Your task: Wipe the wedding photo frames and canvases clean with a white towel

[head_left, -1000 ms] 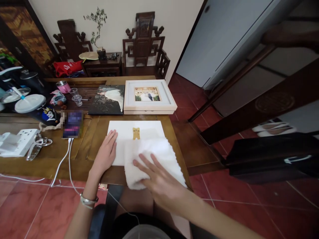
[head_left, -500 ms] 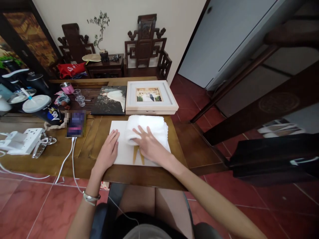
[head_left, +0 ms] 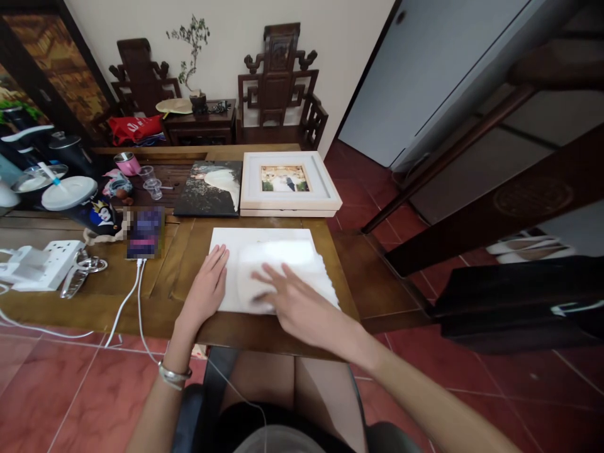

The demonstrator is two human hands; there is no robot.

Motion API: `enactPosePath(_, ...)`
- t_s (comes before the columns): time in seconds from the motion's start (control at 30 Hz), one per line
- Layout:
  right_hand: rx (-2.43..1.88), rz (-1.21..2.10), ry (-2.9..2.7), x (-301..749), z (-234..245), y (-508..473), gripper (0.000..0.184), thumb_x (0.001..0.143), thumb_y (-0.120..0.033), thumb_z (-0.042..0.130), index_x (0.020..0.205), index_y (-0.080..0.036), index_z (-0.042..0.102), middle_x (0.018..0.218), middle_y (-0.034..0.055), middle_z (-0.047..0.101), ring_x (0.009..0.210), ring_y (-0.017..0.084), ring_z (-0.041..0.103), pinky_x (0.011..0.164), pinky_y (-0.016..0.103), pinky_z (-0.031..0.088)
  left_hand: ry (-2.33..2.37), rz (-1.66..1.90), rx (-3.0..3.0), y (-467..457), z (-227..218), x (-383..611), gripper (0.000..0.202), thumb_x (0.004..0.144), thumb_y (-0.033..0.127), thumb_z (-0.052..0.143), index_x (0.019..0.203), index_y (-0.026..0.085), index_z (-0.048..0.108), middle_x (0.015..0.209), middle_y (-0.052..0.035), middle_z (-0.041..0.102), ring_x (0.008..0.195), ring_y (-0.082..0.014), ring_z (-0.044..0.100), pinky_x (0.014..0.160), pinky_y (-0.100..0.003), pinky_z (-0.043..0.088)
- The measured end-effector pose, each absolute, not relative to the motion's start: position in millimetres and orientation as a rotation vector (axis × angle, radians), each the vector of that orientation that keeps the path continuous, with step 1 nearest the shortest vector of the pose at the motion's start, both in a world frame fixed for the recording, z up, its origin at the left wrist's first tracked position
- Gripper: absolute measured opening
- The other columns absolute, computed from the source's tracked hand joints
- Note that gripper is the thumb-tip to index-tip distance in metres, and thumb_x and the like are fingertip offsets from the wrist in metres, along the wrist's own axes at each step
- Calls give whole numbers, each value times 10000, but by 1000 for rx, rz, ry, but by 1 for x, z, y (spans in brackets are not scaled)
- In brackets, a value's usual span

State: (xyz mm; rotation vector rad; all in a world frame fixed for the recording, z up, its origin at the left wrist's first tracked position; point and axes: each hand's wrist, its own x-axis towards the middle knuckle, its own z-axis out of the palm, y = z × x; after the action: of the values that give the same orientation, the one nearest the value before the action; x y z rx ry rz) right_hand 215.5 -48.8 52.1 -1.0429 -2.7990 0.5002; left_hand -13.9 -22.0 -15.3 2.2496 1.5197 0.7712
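Observation:
A white rectangular panel (head_left: 283, 234) lies flat near the front edge of the wooden table. Over most of it is a folded white towel (head_left: 302, 257), blurred by motion, its fluffy right edge reaching past the panel's side. My right hand (head_left: 295, 299) presses down on the towel with fingers spread, and they are smeared by motion. At the panel's left edge rests my left hand (head_left: 210, 277), fingers stretched out flat on the panel's border and holding nothing. The panel's lower middle is hidden beneath the towel.
Behind the panel lie a white framed picture (head_left: 290, 179) and a dark photo board (head_left: 207, 189). To the left are a phone (head_left: 144, 233) with white cables, a power strip (head_left: 50, 267), a clear hair clip (head_left: 81, 274) and a lidded cup (head_left: 70, 194).
My right hand has drawn the towel toward me and slightly right. More of the panel's top shows, and the two tan pointed shapes are now covered. My left hand stays in place.

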Motion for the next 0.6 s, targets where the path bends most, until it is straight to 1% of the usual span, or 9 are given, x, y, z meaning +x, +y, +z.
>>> enactPosePath(0.03, -1119, 436, -2773, 210, 48, -35, 548, 711, 54, 424, 1167, -161, 640, 1461, 137, 420, 1415, 298, 215, 1131, 564, 202, 1519, 775, 2253, -22, -16, -14, 450, 977, 247, 292, 1393, 126, 416, 1495, -140, 373, 1427, -212, 257, 1171, -460, 233)
enactPosePath(0.13, -1286, 206, -2772, 186, 41, 0, 472, 760, 30, 449, 1169, -108, 641, 1445, 181, 427, 1397, 356, 241, 1111, 596, 217, 1505, 797, 2259, -21, -17, -15, 446, 973, 239, 300, 1394, 148, 416, 1494, -128, 379, 1424, -209, 264, 1170, -460, 235)
enactPosePath(0.2, -1282, 65, -2811, 170, 39, 7, 423, 799, 6, 448, 1157, -97, 649, 1436, 196, 433, 1382, 375, 270, 1102, 606, 223, 1487, 816, 2257, -20, -19, -17, 445, 967, 229, 307, 1392, 158, 420, 1492, -124, 384, 1424, -208, 263, 1171, -460, 236)
enactPosePath(0.27, -1245, -2, -2859, 160, 37, 0, 370, 829, -32, 463, 1132, -101, 665, 1424, 207, 445, 1366, 390, 299, 1097, 609, 233, 1463, 834, 2248, -20, -20, -18, 454, 957, 210, 315, 1399, 165, 409, 1493, -120, 382, 1426, -209, 259, 1171, -461, 238)
enactPosePath(0.37, -1124, 20, -2893, 163, 31, -33, 291, 836, -74, 496, 1042, -116, 698, 1416, 211, 452, 1357, 404, 306, 1103, 604, 232, 1451, 842, 2231, -21, -21, -19, 474, 948, 192, 317, 1417, 173, 381, 1499, -116, 372, 1427, -207, 256, 1170, -456, 245)
enactPosePath(0.47, -925, 125, -2861, 182, 27, -68, 238, 803, -69, 512, 919, -132, 710, 1428, 185, 446, 1380, 397, 252, 1119, 596, 205, 1475, 820, 2225, -21, -19, -17, 461, 961, 204, 302, 1411, 153, 390, 1497, -125, 373, 1428, -205, 254, 1171, -455, 240)
enactPosePath(0.53, -844, 223, -2849, 195, 30, -79, 247, 785, -62, 507, 909, -135, 708, 1420, 169, 464, 1390, 368, 244, 1131, 571, 205, 1483, 812, 2230, -21, -18, -16, 452, 968, 215, 294, 1402, 147, 403, 1493, -130, 379, 1426, -208, 257, 1169, -468, 241)
enactPosePath(0.6, -826, 306, -2848, 203, 36, -74, 301, 782, -42, 477, 961, -134, 702, 1410, 156, 482, 1394, 321, 263, 1141, 532, 214, 1483, 814, 2232, -21, -18, -16, 448, 971, 226, 293, 1397, 153, 411, 1492, -128, 382, 1426, -211, 259, 1166, -476, 242)
